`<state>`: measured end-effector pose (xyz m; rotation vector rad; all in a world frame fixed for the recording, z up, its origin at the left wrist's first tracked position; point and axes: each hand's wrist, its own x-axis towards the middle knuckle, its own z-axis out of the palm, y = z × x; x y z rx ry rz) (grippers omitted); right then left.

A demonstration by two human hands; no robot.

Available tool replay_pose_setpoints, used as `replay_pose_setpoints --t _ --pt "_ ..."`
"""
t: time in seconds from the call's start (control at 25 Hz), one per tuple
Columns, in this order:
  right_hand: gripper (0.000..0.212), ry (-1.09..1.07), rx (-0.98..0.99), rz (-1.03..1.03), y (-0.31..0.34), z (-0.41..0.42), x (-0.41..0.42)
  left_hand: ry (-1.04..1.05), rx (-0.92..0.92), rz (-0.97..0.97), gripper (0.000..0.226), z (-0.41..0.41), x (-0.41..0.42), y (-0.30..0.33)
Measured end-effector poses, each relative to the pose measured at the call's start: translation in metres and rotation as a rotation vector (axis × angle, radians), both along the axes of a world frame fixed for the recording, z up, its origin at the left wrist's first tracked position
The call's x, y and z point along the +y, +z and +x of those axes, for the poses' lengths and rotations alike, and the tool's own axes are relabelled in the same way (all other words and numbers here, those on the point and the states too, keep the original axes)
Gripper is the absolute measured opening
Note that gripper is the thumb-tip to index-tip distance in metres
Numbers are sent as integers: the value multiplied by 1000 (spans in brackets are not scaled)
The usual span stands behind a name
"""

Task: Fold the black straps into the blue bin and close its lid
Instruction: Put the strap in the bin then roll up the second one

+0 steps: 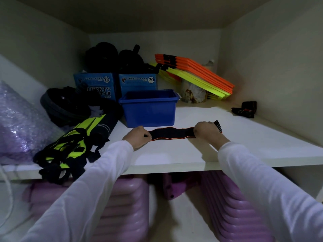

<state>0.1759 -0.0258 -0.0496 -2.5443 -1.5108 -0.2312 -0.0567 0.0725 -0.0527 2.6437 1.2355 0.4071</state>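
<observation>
A black strap (pixel 172 134) with a thin orange edge lies stretched flat across the white shelf (pixel 244 147), right in the middle of the frame. The left hand (pixel 139 137) has its fingers curled round the strap's left end, pinching it tight. The right hand (pixel 208 131) grips the other end, fingers folded over the fabric, and a ribbed black tip with orange stitching pokes out past the knuckles toward the upper right. Both arms come up from the bottom of the frame in white sleeves (pixel 272 189).

Just behind the strap, nearly touching its far edge, sits the blue bin (pixel 148 111), open on top, its inside too dark to read. A second bundle of black straps (pixel 244 109) rests well apart at the right, close to the side wall.

Behind the bin stand two blue boxes (pixel 138 82) printed "Lucky Star 70", with black gear (pixel 111 56) piled on top in the upper middle. To their right, a stack of orange and yellow flat boards (pixel 197 74) leans on a patterned cup (pixel 193 93). Left of the bin lie dark round pieces (pixel 64 105), and lower left a tangle of neon yellow and black vests (pixel 68 147) hangs over the shelf edge. A purple wrapped bundle (pixel 15 124) fills the far left. Below the shelf, purple ribbed pieces (pixel 234 210) are stacked.
</observation>
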Motion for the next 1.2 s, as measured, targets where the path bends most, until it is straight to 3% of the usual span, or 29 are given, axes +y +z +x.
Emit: replay_pose_setpoints --t 0.28,0.72,0.8,0.88,1.0,1.2 --pt "29 -41 149 -16 -5 12 7 46 -23 -6 37 -3 13 -2" --pt "25 -3 130 5 -6 17 16 53 -94 -47 39 -7 28 -5" --pt "18 4 143 -6 -5 17 15 84 -36 -67 37 -3 28 -1" --pt "28 -2 208 6 -2 16 13 129 100 -71 34 6 29 7" --pt "27 21 255 189 5 31 6 197 259 10 30 33 17 26" --pt "33 -126 221 335 12 81 -27 57 -5 50 22 107 -7 51"
